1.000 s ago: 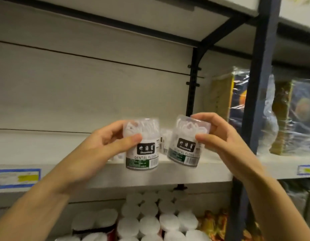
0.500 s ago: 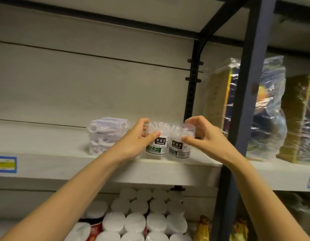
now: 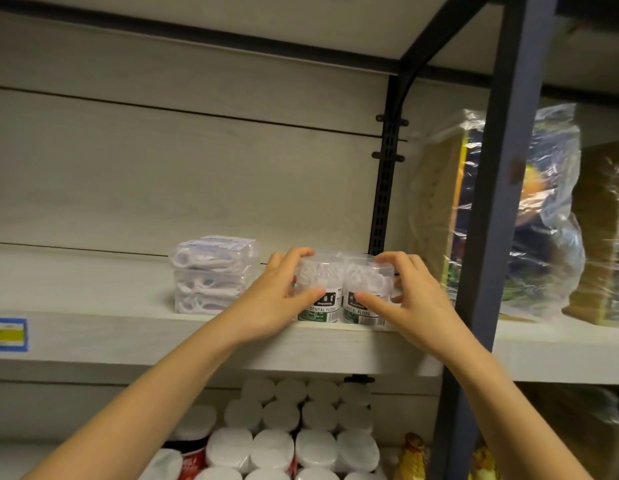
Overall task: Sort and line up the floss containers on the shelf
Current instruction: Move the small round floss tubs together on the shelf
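Two clear round floss containers stand side by side, touching, on the pale shelf (image 3: 128, 337) near its front edge. My left hand (image 3: 273, 299) grips the left floss container (image 3: 322, 289), thumb on its front label and fingers over the lid. My right hand (image 3: 408, 299) holds the right floss container (image 3: 363, 285) the same way. Both containers have dark labels reading "DENTAL FLOSS". Left of them sits a stack of flat clear floss-pick boxes (image 3: 212, 273), close to my left hand.
A dark metal upright (image 3: 498, 202) stands just right of my right hand. Behind it are plastic-wrapped packs (image 3: 530, 216). A slotted bracket (image 3: 384, 188) runs up the back wall. White-lidded jars (image 3: 284, 427) fill the shelf below. A blue price tag (image 3: 6, 335) marks the shelf edge.
Both hands carried the two containers forward and down from mid-air onto the shelf. They now stand upright and pressed together; the right one is no longer tilted.
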`<state>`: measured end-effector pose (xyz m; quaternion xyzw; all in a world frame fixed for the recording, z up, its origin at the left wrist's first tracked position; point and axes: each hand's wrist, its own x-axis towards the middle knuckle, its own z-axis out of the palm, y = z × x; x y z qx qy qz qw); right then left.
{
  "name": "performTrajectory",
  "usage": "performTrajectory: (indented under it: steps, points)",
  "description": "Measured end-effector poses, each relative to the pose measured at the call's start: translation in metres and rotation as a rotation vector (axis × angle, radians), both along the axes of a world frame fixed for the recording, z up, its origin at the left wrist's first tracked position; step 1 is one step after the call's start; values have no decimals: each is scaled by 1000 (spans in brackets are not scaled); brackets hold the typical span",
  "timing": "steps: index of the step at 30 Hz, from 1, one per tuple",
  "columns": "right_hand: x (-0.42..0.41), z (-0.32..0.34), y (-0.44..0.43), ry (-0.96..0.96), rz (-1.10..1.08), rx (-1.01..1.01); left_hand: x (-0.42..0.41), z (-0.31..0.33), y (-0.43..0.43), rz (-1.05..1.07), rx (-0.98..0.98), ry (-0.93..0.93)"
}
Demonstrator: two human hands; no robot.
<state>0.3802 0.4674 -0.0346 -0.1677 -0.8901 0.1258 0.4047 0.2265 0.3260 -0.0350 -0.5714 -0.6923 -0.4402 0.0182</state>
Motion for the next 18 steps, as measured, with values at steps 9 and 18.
performTrajectory:
  steps: [9,18]
  points:
    - [-2,-1,2,-22,36,-80,-3,3,0,17,20,62]
    - [9,-18,-17,197,95,-111,13,-2,-24,49,134,69]
